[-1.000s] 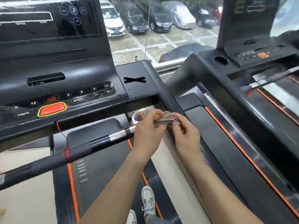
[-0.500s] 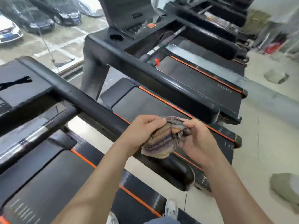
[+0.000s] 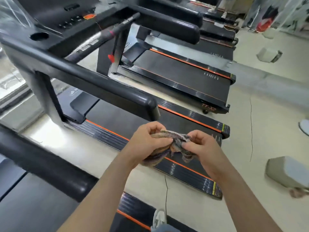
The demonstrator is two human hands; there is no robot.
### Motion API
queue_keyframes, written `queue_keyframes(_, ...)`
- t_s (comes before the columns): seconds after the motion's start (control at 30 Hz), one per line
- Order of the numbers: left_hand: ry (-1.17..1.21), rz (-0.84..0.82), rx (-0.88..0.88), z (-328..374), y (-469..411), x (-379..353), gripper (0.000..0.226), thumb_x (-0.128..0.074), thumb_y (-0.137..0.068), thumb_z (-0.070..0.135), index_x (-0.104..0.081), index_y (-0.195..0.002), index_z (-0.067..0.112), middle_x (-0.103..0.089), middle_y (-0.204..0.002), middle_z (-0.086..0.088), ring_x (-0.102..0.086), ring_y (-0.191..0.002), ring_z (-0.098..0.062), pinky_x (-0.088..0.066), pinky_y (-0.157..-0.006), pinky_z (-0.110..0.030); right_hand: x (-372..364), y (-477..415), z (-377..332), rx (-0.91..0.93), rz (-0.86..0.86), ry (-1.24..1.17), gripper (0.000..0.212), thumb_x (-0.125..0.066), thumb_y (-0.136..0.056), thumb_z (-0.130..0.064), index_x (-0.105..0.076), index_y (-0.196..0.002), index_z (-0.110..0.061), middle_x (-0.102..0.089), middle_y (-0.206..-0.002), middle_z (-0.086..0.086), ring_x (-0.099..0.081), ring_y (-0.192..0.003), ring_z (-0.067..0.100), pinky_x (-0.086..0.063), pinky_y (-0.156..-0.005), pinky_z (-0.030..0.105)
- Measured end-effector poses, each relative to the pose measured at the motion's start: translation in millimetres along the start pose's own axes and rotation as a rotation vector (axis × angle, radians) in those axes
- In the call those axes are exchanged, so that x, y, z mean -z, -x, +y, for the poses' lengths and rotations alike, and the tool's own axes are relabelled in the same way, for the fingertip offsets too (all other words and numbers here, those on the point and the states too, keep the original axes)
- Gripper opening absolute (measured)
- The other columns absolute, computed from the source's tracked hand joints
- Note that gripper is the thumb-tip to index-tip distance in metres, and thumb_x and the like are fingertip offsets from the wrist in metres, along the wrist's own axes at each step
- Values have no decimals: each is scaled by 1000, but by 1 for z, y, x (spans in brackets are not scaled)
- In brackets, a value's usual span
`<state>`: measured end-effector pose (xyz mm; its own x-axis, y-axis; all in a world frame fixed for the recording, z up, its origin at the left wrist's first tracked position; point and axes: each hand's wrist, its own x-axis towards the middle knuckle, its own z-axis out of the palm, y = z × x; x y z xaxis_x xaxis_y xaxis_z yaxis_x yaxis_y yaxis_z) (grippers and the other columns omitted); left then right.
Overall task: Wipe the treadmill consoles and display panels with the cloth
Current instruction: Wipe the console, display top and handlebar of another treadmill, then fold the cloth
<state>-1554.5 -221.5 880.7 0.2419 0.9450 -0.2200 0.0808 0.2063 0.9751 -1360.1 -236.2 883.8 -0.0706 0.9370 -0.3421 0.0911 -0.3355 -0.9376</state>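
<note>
A pale, smooth floor (image 3: 270, 124) was lined with black treadmills (image 3: 184, 77) with orange-edged belts and glossy, rounded handrails (image 3: 93, 81). A crumpled, striped cloth (image 3: 175, 146) was held over the nearest belt (image 3: 117, 118), well apart from the console (image 3: 71, 19). It was pinched between the curled fingers of the left hand (image 3: 147, 141) and the right hand (image 3: 202, 146). The console markings were blurred, and part of the cloth was hidden by the fingers.

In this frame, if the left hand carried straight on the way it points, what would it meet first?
The cloth that the left hand grips. Just past it, probably the right hand, which holds the same bunch. The depth between the two hands is unclear.
</note>
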Motion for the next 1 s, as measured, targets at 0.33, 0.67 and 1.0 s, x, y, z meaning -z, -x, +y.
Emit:
queue_keyframes(0.33, -114, 259, 28, 29, -60, -48, 14, -64, -90, 29, -68, -82, 18, -69, -73, 1, -63, -68, -10, -47, -61, -25, 53, -54, -18, 106, 106, 171, 17, -65, -89, -14, -71, -74, -20, -66, -66, -9, -59, -63, 5, -48, -62, 22)
queue_keyframes(0.67, -107, 156, -18, 52, -102, -34, 13, -63, -91, 24, -73, -86, 18, -72, -76, 2, -69, -73, -13, -55, -64, -27, 86, -106, -44, 349, 272, 732, 13, -61, -91, -24, -72, -84, -26, -64, -81, -7, -58, -79, 11, -41, -65, 21)
queue_keyframes(1.0, -26, -2, -88, 79, -167, -101, 13, -62, -92, 23, -71, -85, 17, -67, -71, 6, -60, -66, -9, -46, -65, -26, 151, -104, -58, 102, 489, 98, 25, -57, -95, -27, -64, -75, -15, -62, -71, 0, -58, -68, 13, -51, -60, 34)
